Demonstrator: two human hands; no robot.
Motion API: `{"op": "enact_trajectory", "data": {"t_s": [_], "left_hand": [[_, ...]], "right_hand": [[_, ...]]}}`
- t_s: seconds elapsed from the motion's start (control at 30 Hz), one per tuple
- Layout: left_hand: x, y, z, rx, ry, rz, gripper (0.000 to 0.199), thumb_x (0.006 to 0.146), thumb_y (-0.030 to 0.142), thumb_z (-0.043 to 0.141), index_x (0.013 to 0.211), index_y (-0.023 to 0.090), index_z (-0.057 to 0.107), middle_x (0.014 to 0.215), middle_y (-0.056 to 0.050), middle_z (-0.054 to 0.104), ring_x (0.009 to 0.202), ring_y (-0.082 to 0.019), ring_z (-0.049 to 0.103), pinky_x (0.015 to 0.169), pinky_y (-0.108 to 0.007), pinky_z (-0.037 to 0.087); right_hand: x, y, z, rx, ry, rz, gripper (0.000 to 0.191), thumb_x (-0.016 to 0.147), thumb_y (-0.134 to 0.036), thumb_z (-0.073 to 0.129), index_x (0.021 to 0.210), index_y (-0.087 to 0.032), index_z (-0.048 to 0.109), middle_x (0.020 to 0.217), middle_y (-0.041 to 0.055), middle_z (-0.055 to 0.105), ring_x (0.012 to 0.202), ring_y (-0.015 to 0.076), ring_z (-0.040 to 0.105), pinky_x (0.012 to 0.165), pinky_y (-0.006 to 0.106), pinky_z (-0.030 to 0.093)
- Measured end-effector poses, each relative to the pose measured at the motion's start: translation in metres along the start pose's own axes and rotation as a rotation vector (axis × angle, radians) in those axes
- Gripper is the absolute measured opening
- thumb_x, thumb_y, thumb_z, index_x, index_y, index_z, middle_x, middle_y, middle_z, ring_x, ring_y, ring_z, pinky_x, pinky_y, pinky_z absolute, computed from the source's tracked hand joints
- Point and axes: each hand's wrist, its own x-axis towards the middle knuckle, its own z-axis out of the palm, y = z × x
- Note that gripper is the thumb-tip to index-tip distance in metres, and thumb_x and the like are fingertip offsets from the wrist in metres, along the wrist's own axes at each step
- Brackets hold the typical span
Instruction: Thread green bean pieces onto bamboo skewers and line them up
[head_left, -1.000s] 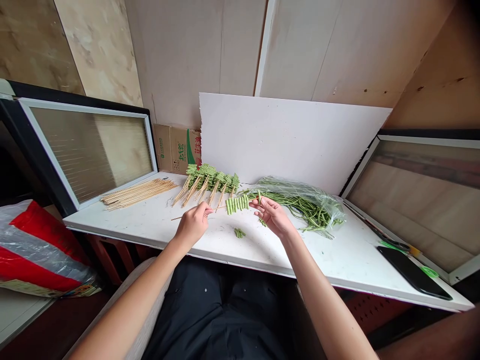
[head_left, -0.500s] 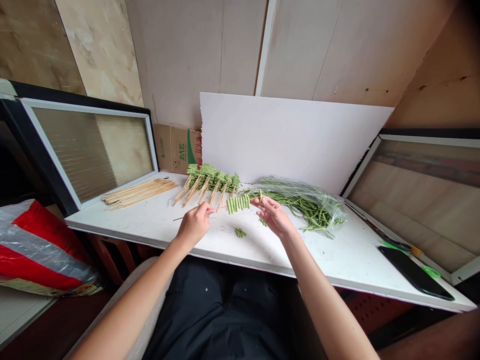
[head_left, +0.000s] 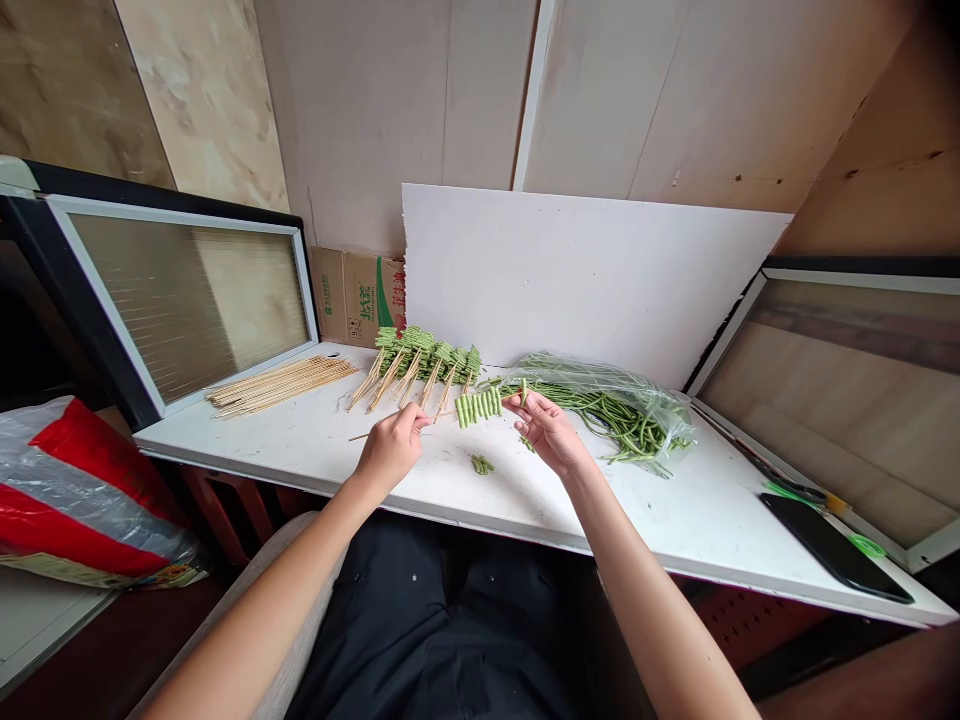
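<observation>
My left hand [head_left: 393, 440] is closed round a thin wooden skewer [head_left: 442, 414], whose blunt end sticks out to the left. Several short pieces of green bean [head_left: 478, 407] sit side by side on the skewer, between my two hands. My right hand [head_left: 547, 425] pinches one more green bean piece [head_left: 523, 392] at the skewer's right end; whether the tip has gone through it I cannot tell. Below them on the white table [head_left: 427, 490] lies a small heap of cut bean pieces [head_left: 481, 464]. A few more pieces lie partly hidden beside my right hand.
Finished bean skewers [head_left: 427, 360] are piled at the back, left of a plastic bag of long green beans [head_left: 622, 410]. Bare skewers [head_left: 281, 385] lie at the left. At the right are a black phone [head_left: 836, 545] and scissors [head_left: 802, 490]. A cardboard box [head_left: 360, 295] stands behind.
The view has shifted very slightly. Both hands keep their hold on the skewer and the bean piece, with almost no movement.
</observation>
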Motion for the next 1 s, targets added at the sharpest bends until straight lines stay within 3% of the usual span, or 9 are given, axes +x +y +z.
{"op": "enact_trajectory", "data": {"t_s": [0.33,0.47,0.6,1.0], "left_hand": [[0.0010,0.0026,-0.0016,0.002,-0.006,-0.004,0.018,0.095,0.007,0.053,0.092,0.024,0.059,0.086,-0.003,0.079,0.079,-0.021,0.077,0.070,-0.028,0.058],[0.0004,0.0026,-0.0017,0.006,-0.015,-0.009,0.018,0.095,0.007,0.053,0.092,0.023,0.060,0.087,-0.003,0.079,0.079,-0.021,0.078,0.070,-0.028,0.058],[0.0006,0.0034,-0.0025,0.014,-0.008,-0.009,0.018,0.095,0.007,0.053,0.092,0.023,0.060,0.088,-0.003,0.080,0.079,-0.021,0.078,0.070,-0.028,0.058],[0.0011,0.0037,-0.0046,0.055,-0.010,-0.026,0.023,0.089,0.002,0.052,0.088,0.024,0.060,0.086,-0.001,0.080,0.077,-0.021,0.078,0.065,-0.027,0.056]], "right_hand": [[0.0007,0.0019,0.0030,-0.039,0.057,-0.032,0.040,0.078,-0.060,0.089,0.098,-0.029,0.076,0.121,0.0076,0.076,0.132,0.0288,0.061,0.075,0.029,0.056],[0.0010,0.0026,0.0042,-0.097,0.112,-0.134,0.038,0.078,-0.059,0.089,0.101,-0.030,0.080,0.105,0.0060,0.077,0.104,0.0236,0.068,0.071,0.031,0.055],[0.0005,0.0011,0.0071,-0.166,0.169,-0.245,0.032,0.081,-0.055,0.087,0.100,-0.029,0.084,0.091,0.0048,0.075,0.082,0.0200,0.065,0.067,0.033,0.054],[0.0012,0.0015,0.0050,-0.214,0.217,-0.283,0.025,0.080,-0.047,0.088,0.097,-0.029,0.086,0.089,0.0050,0.078,0.083,0.0226,0.067,0.065,0.035,0.051]]}}
